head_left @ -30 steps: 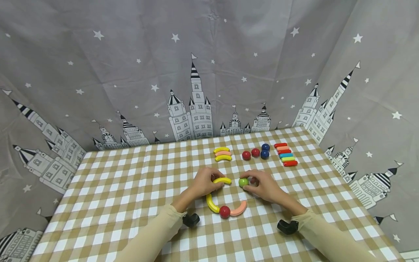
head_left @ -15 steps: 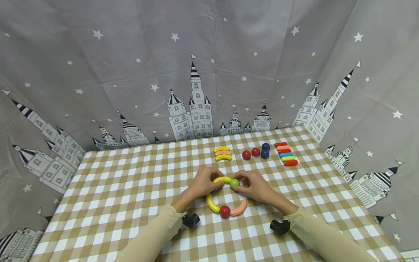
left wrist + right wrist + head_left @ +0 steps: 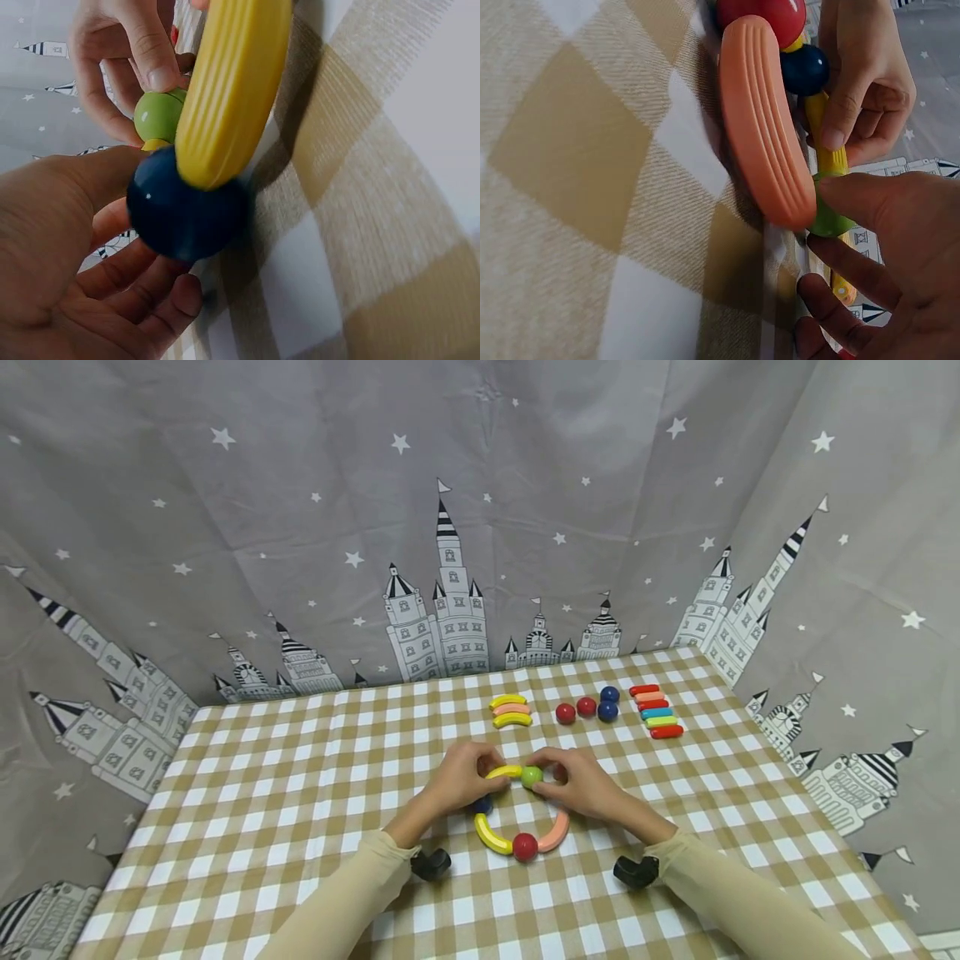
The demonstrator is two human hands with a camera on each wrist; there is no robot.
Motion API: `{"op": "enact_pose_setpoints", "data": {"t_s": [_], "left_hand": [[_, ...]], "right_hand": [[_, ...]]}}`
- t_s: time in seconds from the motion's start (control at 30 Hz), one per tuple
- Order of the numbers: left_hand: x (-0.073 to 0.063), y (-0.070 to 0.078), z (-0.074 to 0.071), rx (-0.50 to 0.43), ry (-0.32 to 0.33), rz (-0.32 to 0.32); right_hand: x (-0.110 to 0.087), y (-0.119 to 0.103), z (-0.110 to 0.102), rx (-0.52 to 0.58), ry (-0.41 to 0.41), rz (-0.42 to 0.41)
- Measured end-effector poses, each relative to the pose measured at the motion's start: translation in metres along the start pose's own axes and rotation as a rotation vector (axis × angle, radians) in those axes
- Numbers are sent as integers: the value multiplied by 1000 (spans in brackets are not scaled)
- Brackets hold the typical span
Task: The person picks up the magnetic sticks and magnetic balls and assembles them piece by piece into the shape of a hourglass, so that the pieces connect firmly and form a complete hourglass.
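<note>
My left hand (image 3: pixel 467 775) pinches a short yellow curved rod (image 3: pixel 504 772) between thumb and fingers. A shiny green ball (image 3: pixel 531 777) sits at this rod's right end, pinched by my right hand (image 3: pixel 583 783). A dark blue ball (image 3: pixel 187 206), partly covered by my left hand in the head view, joins that rod to a second yellow curved rod (image 3: pixel 492 837). From there the ring runs through a red ball (image 3: pixel 525 847) to a ridged salmon curved rod (image 3: pixel 555 832). In the right wrist view, the salmon rod's end overlaps the green ball.
Behind the hands lie a few curved rods (image 3: pixel 512 720), side by side. Farther right are red balls (image 3: pixel 566 713) and blue balls (image 3: pixel 607 711), then a row of several straight coloured rods (image 3: pixel 658 713). A checked cloth (image 3: pixel 300 793) covers the table; a grey castle-print curtain (image 3: pixel 315 560) hangs behind.
My right hand has carried the green ball left to the held yellow rod's end. The lower pieces with the red ball have shifted slightly right, and the blue ball now shows below my left hand.
</note>
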State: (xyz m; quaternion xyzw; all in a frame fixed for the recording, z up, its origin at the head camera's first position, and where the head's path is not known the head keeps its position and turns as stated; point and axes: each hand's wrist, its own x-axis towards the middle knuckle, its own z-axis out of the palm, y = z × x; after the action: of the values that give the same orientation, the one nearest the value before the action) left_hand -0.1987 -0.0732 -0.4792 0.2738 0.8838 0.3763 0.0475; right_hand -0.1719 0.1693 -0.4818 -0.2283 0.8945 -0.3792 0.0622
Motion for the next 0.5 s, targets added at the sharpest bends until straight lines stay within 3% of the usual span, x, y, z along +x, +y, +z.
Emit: {"op": "enact_pose_setpoints", "data": {"t_s": [0.27, 0.5], "left_hand": [[-3, 1, -5, 21, -6, -25], [0, 0, -5, 38, -13, 24]], "right_hand": [[7, -6, -1, 2, -56, 11], [13, -10, 2, -10, -65, 14]]}}
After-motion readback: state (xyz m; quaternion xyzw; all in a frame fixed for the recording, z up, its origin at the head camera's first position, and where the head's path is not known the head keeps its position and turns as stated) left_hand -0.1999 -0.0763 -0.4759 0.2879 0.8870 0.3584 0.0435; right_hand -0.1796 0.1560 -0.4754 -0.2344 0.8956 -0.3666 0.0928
